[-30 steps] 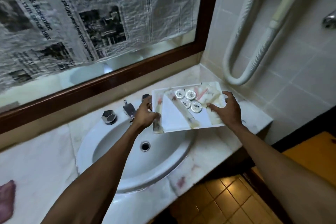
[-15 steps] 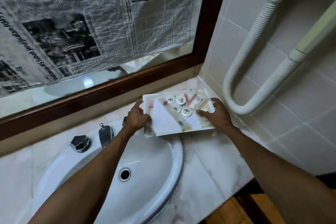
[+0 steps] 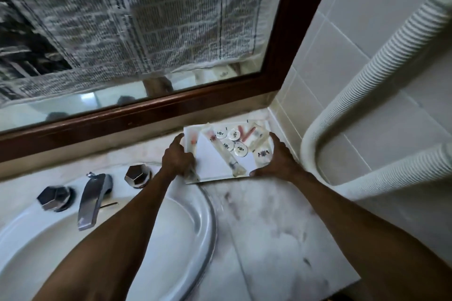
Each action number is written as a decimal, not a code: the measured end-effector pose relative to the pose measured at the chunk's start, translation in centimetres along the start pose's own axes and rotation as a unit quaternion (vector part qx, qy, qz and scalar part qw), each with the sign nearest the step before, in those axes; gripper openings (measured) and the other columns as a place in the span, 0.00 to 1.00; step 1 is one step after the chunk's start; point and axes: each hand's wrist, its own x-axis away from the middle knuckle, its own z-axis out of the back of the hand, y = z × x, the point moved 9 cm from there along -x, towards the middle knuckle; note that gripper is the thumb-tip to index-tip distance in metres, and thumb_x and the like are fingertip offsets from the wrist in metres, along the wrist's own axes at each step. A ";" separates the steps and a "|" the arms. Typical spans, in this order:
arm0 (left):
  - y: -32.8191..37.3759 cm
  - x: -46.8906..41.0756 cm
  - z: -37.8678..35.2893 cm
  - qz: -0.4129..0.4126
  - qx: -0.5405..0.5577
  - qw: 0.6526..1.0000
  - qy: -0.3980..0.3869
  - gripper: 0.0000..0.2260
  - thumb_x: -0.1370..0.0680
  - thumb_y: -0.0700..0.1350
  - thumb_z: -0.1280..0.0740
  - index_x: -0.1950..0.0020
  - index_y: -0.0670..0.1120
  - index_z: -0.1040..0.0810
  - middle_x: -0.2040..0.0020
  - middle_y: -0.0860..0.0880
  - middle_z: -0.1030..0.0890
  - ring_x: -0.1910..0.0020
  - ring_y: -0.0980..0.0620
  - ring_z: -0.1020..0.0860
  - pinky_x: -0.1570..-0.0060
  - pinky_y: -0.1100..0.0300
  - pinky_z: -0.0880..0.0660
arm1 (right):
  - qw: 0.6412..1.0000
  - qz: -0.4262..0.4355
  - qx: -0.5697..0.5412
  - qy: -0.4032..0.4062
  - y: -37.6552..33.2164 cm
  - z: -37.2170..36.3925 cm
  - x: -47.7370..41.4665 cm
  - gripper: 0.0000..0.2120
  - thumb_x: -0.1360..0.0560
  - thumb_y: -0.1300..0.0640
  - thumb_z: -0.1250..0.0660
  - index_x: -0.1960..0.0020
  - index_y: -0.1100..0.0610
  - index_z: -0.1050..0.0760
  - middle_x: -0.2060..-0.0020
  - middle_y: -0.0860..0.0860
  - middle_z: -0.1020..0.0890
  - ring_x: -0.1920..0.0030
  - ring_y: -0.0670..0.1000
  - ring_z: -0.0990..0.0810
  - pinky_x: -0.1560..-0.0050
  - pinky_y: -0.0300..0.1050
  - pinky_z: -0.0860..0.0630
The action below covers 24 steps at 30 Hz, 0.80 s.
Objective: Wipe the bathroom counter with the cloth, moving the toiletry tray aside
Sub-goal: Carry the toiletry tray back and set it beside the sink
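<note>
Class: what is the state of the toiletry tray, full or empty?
Full: the toiletry tray holds round white toiletries and wrapped packets.

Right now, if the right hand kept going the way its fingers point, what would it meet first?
The right hand points up the tray's right edge toward the back corner; it would probably meet the tiled wall there first, though depth is unclear.

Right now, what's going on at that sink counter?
A person has the white toiletry tray in both hands: the left hand grips its left edge, the right hand its right front corner. The tray sits in the back corner of the marble counter, next to the tiled wall and to the right of the sink. It carries round capped containers and wrapped items. No cloth is in view.
</note>
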 end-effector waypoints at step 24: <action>2.4 -1.7 -5.2 0.061 0.104 0.993 -0.005 0.39 0.23 0.51 0.29 0.17 0.51 0.45 0.35 0.40 0.21 0.37 0.39 0.22 0.40 0.53 0.27 | 0.984 0.095 0.062 0.136 1.5 3.8 -3.9 0.46 0.39 0.55 0.17 0.27 0.62 0.35 0.29 0.58 0.29 0.29 0.60 0.33 0.28 0.52 0.37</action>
